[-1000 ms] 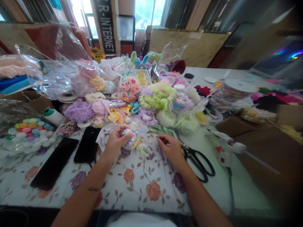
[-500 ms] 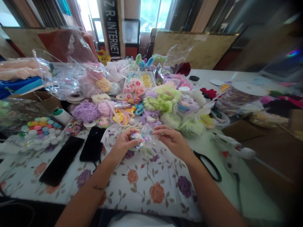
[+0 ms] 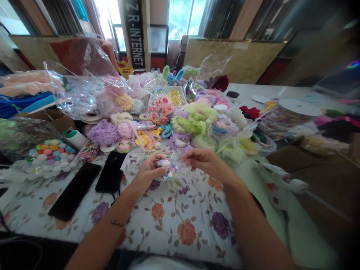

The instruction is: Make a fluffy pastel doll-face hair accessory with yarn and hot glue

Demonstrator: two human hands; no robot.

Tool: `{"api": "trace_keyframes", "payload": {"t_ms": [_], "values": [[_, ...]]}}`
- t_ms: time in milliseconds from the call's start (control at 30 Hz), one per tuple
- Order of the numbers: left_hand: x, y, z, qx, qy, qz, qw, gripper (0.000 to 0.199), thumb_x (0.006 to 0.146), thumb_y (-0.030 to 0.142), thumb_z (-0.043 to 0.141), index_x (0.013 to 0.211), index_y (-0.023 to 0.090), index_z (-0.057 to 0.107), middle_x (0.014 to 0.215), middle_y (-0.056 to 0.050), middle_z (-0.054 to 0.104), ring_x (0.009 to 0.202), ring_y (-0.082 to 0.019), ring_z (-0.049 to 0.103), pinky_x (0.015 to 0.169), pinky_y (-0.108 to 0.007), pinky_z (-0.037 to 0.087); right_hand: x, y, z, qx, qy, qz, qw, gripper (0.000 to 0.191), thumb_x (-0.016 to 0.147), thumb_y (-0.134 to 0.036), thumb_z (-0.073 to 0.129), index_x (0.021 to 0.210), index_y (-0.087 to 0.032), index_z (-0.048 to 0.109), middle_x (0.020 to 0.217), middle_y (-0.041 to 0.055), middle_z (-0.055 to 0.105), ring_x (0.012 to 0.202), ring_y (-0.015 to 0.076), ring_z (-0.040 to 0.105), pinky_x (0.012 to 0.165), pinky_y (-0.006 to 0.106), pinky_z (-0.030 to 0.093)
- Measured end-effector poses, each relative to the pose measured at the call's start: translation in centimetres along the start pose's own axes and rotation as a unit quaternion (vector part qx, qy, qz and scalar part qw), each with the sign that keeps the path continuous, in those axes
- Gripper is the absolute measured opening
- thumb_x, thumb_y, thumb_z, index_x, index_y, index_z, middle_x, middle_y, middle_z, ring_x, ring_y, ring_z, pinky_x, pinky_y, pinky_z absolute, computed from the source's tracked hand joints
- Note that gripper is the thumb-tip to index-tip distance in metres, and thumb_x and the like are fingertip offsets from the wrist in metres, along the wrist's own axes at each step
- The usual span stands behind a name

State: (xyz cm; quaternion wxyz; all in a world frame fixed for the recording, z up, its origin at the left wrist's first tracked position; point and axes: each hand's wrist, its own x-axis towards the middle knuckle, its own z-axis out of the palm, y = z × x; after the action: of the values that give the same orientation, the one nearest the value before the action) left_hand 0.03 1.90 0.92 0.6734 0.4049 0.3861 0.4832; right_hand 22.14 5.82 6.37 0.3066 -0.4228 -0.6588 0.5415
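Note:
Between my hands is a small clear plastic bag of shiny, multicoloured sequins (image 3: 169,170), held above the flowered cloth (image 3: 168,225). My left hand (image 3: 150,168) grips the filled part of the bag, thumb across its front. My right hand (image 3: 204,160) pinches the bag's clear upper end between thumb and fingers. Some pale green netting (image 3: 176,183) shows just under the bag. Right behind the hands lies a heap of craft trims, with a light green ruffle (image 3: 194,120), a purple fluffy bundle (image 3: 103,132) and yellow pieces (image 3: 147,138).
Two dark phones (image 3: 75,192) lie on the left, near a bag of coloured pompoms (image 3: 52,152) and a thread cone (image 3: 75,138). A hot glue gun (image 3: 281,180) and a brown cardboard box (image 3: 317,180) stand on the right. Ribbon spools (image 3: 295,112) sit farther back.
My right hand has turned over the bag's upper end, its wrist rising and covering most of the black scissor handle. The left hand keeps its grip; the view has shifted slightly.

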Motion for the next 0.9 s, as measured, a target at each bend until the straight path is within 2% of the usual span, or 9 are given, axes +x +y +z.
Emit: {"api": "trace_keyframes", "payload": {"t_ms": [100, 267, 400, 567, 767, 900], "values": [[0.0, -0.1, 0.1, 0.003, 0.003, 0.002, 1.000, 0.034, 0.067, 0.026, 0.081, 0.094, 0.016, 0.061, 0.072, 0.003, 0.061, 0.061, -0.008, 0.055, 0.058, -0.019, 0.042, 0.1, 0.0, 0.0, 0.049, 0.019, 0.003, 0.999, 0.020, 0.073, -0.034, 0.074, 0.083, -0.018, 0.066, 0.064, -0.0015, 0.062, 0.055, 0.0101, 0.055, 0.050, 0.023, 0.047], [0.1, -0.3, 0.1, -0.012, 0.013, 0.007, 1.000, 0.030, 0.068, 0.027, 0.080, 0.091, 0.016, 0.064, 0.075, 0.000, 0.064, 0.062, -0.008, 0.056, 0.060, -0.019, 0.043, -0.5, 0.3, -0.3, 0.103, -0.037, 0.037, 0.993, 0.025, 0.072, -0.032, 0.077, 0.088, -0.017, 0.066, 0.068, 0.0005, 0.066, 0.058, 0.0105, 0.059, 0.052, 0.022, 0.046], [0.1, -0.7, 0.1, -0.014, 0.029, 0.014, 0.999, 0.034, 0.069, 0.027, 0.079, 0.098, 0.018, 0.065, 0.076, 0.001, 0.064, 0.063, -0.008, 0.057, 0.059, -0.018, 0.043, -1.2, 0.5, -0.3, 0.153, -0.034, 0.047, 0.987, 0.035, 0.065, -0.025, 0.083, 0.092, -0.020, 0.060, 0.072, -0.0012, 0.066, 0.064, 0.0115, 0.062, 0.057, 0.022, 0.049], [0.2, -0.8, 0.1, 0.013, 0.031, 0.029, 0.999, 0.040, 0.068, 0.026, 0.080, 0.103, 0.018, 0.063, 0.078, 0.000, 0.063, 0.064, -0.009, 0.057, 0.058, -0.019, 0.043, -1.2, 1.0, 0.8, 0.167, -0.024, 0.045, 0.985, 0.040, 0.068, -0.027, 0.081, 0.099, -0.020, 0.057, 0.070, -0.0033, 0.063, 0.062, 0.0099, 0.059, 0.056, 0.022, 0.049], [0.2, -0.4, 0.3, 0.036, 0.085, 0.078, 0.993, 0.035, 0.066, 0.023, 0.080, 0.096, 0.018, 0.063, 0.075, 0.003, 0.058, 0.063, -0.007, 0.051, 0.058, -0.018, 0.042, -0.2, 2.5, 2.0, 0.172, 0.050, 0.005, 0.984, 0.041, 0.061, -0.028, 0.085, 0.088, -0.019, 0.056, 0.058, -0.0061, 0.059, 0.052, 0.0099, 0.056, 0.048, 0.021, 0.045], [0.1, -0.2, 0.4, 0.043, 0.085, 0.072, 0.993, 0.035, 0.066, 0.024, 0.081, 0.096, 0.018, 0.064, 0.071, 0.004, 0.055, 0.060, -0.006, 0.049, 0.056, -0.017, 0.041, 0.0, 3.0, 2.4, 0.145, 0.098, -0.007, 0.985, 0.048, 0.057, -0.032, 0.088, 0.088, -0.020, 0.054, 0.051, -0.0071, 0.059, 0.044, 0.0100, 0.051, 0.044, 0.022, 0.042]]}}
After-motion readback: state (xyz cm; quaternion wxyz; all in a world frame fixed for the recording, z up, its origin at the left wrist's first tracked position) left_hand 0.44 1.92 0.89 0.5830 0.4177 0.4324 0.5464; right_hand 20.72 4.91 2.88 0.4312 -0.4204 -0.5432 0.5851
